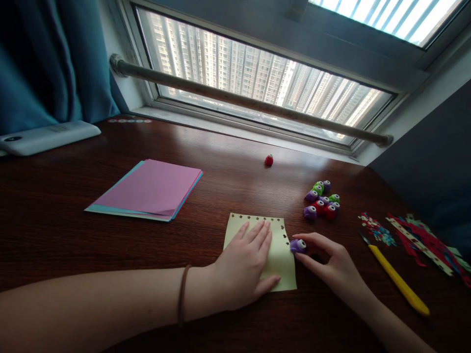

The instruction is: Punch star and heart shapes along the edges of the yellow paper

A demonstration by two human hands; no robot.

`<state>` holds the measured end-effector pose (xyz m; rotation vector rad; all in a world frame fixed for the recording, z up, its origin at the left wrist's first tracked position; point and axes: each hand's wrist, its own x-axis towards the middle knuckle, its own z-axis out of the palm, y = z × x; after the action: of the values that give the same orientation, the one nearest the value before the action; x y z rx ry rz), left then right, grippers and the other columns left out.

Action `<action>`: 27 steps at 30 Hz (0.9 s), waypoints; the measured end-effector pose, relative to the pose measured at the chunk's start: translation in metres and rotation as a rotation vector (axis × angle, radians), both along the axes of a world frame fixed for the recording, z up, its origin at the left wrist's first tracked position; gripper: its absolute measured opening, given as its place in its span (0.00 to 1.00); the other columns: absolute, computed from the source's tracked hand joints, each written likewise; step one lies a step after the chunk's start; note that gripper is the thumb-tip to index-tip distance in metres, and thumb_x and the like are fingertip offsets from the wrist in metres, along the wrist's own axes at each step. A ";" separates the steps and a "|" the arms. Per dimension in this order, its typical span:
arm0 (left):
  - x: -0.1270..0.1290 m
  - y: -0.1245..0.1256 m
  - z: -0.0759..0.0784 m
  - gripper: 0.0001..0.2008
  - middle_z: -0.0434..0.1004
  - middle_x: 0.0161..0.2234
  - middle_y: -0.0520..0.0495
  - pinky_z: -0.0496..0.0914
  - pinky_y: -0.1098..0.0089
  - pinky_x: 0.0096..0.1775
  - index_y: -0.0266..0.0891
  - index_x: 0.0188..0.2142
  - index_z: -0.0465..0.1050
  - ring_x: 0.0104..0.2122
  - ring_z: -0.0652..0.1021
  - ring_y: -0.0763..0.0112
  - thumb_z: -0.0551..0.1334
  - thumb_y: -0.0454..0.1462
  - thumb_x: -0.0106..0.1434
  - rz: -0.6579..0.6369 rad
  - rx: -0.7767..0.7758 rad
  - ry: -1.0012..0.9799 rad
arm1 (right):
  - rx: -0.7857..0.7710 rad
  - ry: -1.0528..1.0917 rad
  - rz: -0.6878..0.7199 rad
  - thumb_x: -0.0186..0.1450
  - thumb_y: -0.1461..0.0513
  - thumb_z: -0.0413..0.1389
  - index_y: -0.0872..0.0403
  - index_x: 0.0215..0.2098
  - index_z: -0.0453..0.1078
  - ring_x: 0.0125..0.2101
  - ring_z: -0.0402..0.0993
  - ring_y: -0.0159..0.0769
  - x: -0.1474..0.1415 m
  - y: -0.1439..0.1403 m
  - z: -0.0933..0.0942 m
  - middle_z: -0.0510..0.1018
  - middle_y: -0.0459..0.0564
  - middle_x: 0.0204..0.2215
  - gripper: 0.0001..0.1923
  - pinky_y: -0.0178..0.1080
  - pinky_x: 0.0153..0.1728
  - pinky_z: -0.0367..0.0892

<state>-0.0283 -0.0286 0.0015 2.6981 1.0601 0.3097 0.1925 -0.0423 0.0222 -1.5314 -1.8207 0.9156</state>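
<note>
**At a window worktop, two hands work a small punch along a sheet's edge**

Nearest the camera on the dark wooden worktop (55,235), the left hand (245,267) lies flat and open, fingers spread, pressing down a pale yellow sheet of paper (285,267); a brown band (182,294) circles that wrist. Just beside it, the right hand (331,260) is closed around a small purple paper punch (298,245), thumb and fingers pinching it at the sheet's right edge. Rows of tiny punched shapes run along the top and right margins of the paper. To the right of that hand lies a yellow-handled craft knife (399,282), pointing away from the camera, and past it a litter of red and multicoloured paper strips (423,242) and confetti (377,229). Farther back, a cluster of purple, green and red punches (323,200) sits well apart from a single red punch (269,160) near the window. On the left rests a stack of coloured paper (150,190), pink on top. A white device (47,137) lies at the far left by a blue curtain (47,59). Beyond, a metal rail (250,102) crosses the window (265,73), tower blocks outside.
</note>
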 end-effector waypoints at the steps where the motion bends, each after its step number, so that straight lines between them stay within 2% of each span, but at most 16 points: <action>1: 0.000 0.000 0.000 0.35 0.46 0.62 0.34 0.46 0.54 0.60 0.29 0.60 0.47 0.62 0.49 0.54 0.46 0.53 0.61 0.000 -0.001 0.001 | 0.001 -0.009 -0.002 0.57 0.59 0.59 0.52 0.42 0.70 0.35 0.72 0.36 0.000 0.000 -0.001 0.75 0.48 0.38 0.14 0.37 0.36 0.68; 4: 0.000 0.000 0.000 0.35 0.45 0.62 0.34 0.46 0.54 0.60 0.29 0.60 0.47 0.62 0.48 0.54 0.46 0.53 0.61 0.005 -0.005 0.006 | -0.003 -0.023 0.003 0.56 0.61 0.60 0.52 0.42 0.70 0.34 0.71 0.36 0.001 0.000 -0.001 0.75 0.48 0.37 0.15 0.37 0.36 0.68; 10: 0.000 0.000 -0.001 0.38 0.42 0.62 0.33 0.44 0.53 0.60 0.29 0.60 0.45 0.62 0.46 0.53 0.45 0.55 0.61 0.010 -0.012 0.007 | 0.032 -0.036 0.112 0.57 0.62 0.59 0.51 0.38 0.72 0.38 0.70 0.37 -0.002 -0.001 0.004 0.74 0.48 0.37 0.09 0.36 0.38 0.67; 19: -0.001 -0.001 0.001 0.38 0.42 0.62 0.33 0.44 0.53 0.60 0.29 0.61 0.42 0.62 0.45 0.53 0.45 0.55 0.61 0.005 -0.014 0.006 | 0.088 -0.025 0.094 0.58 0.61 0.58 0.50 0.41 0.71 0.39 0.70 0.38 -0.005 -0.004 -0.005 0.73 0.48 0.38 0.12 0.36 0.37 0.67; 27: 0.000 0.000 0.000 0.38 0.42 0.62 0.33 0.44 0.53 0.60 0.29 0.61 0.42 0.62 0.46 0.53 0.45 0.55 0.61 0.007 -0.014 -0.005 | 0.040 -0.057 0.043 0.56 0.59 0.60 0.50 0.43 0.70 0.37 0.71 0.38 -0.005 -0.004 -0.006 0.75 0.48 0.39 0.15 0.39 0.39 0.67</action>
<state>-0.0288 -0.0290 0.0012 2.6810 1.0663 0.3093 0.1876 -0.0468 0.0159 -1.5130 -1.9071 0.8585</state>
